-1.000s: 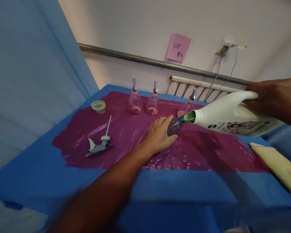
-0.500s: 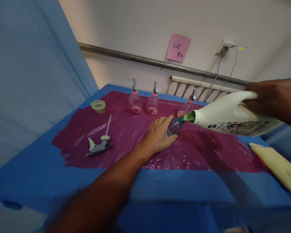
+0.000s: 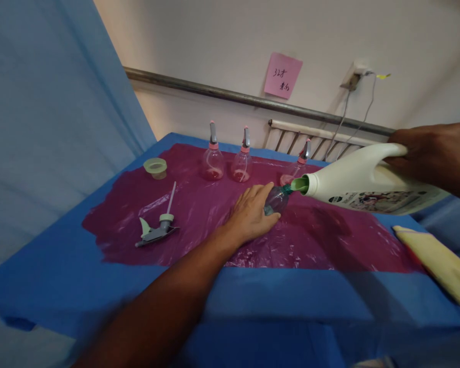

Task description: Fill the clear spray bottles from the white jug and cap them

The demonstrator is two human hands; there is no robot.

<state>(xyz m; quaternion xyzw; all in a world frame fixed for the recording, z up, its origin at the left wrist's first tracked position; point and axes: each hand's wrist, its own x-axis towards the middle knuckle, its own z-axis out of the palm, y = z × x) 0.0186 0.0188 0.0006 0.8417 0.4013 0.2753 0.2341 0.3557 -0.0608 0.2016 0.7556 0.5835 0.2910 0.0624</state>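
Note:
My left hand (image 3: pixel 250 213) is wrapped round a small clear bottle (image 3: pixel 277 199) standing on the magenta plastic sheet (image 3: pixel 199 209). My right hand (image 3: pixel 431 152) grips the handle of a large white jug (image 3: pixel 362 181), tipped almost level. Its green spout (image 3: pixel 299 184) sits right over the small bottle's open mouth. A loose grey and green spray head (image 3: pixel 157 230) with its dip tube lies on the sheet to the left. Farther left stands a pale green cap (image 3: pixel 155 167).
Three small clear spray bottles (image 3: pixel 212 158) (image 3: pixel 242 162) (image 3: pixel 298 166) with pink collars stand along the back of the sheet. A yellow cloth (image 3: pixel 437 260) lies at the right on the blue table cover (image 3: pixel 291 301). A blue curtain (image 3: pixel 49 117) hangs on the left.

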